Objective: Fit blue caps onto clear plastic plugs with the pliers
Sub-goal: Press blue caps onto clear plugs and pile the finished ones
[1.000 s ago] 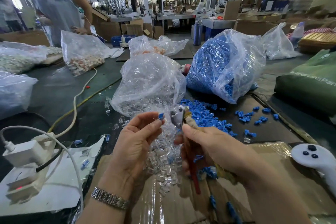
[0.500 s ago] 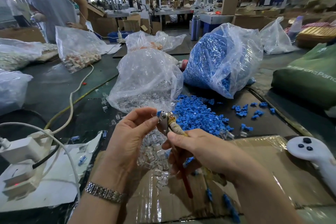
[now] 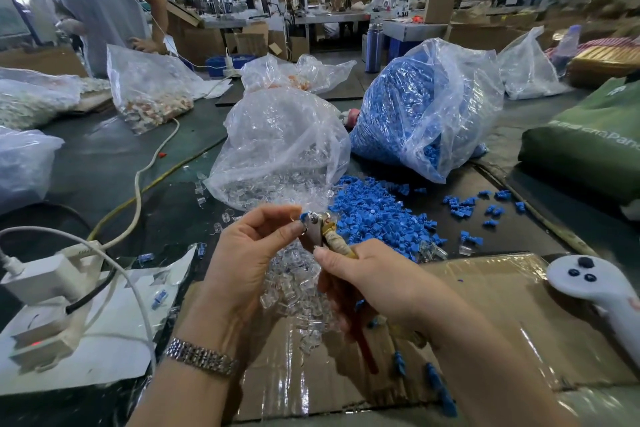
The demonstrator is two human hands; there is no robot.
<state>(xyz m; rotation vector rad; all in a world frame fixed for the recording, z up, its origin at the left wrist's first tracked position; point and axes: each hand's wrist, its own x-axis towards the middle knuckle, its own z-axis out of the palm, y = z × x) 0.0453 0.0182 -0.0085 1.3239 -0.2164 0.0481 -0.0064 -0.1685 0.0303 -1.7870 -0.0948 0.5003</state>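
Observation:
My left hand [image 3: 252, 253] pinches a clear plug with a blue cap [image 3: 304, 217] between thumb and fingertips. The metal jaws of the pliers [image 3: 317, 229] are closed around that piece. My right hand [image 3: 377, 282] grips the pliers' taped and red handles from the right. Below my hands lies a heap of clear plugs [image 3: 294, 291]. A pile of loose blue caps [image 3: 377, 218] spreads just right of the jaws. Behind stand a bag of clear plugs [image 3: 280, 146] and a bag of blue caps [image 3: 422, 107].
A taped cardboard sheet [image 3: 485, 305] covers the near table. A white controller [image 3: 602, 298] lies at the right, a white power strip [image 3: 45, 281] with cables at the left. A green bag [image 3: 588, 142] sits far right. A person [image 3: 100, 0] stands at the back left beside more bags.
The pliers came left from a short gap to my left fingertips, and their jaws now sit on the capped plug. Both hands have sunk a little towards the table.

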